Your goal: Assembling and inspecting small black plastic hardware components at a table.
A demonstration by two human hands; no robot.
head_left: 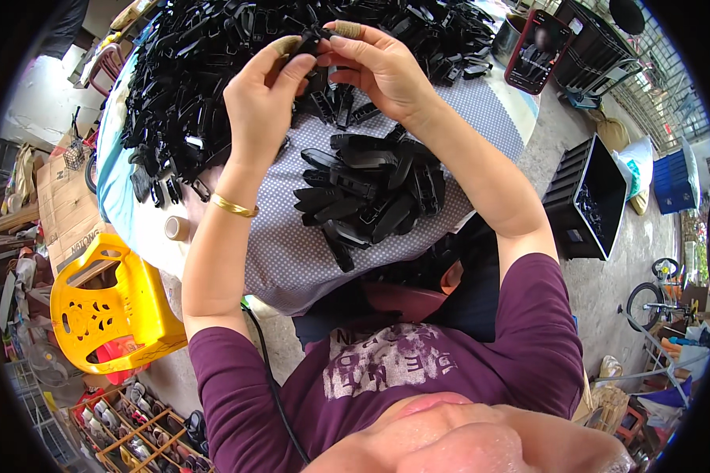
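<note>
Above the far half of the table, my left hand (262, 94) and my right hand (383, 72) come together on a small black plastic part (311, 42). The fingers of both are pinched on it; its exact kind is too small and dark to make out. Tan tape wraps a finger on each hand. Behind and to the left spreads a big heap of black plastic pieces (177, 102), close under my hands. Nearer to me lies a smaller pile of long, rounded black plastic pieces (371, 189) on the dotted tablecloth (284, 260).
A tape roll (177, 229) stands at the table's left edge, above a yellow plastic chair (106, 307). At the far right are a metal pot (510, 38) and an upright phone (538, 52). A black crate (562, 189) with dark pieces stands on the floor at right.
</note>
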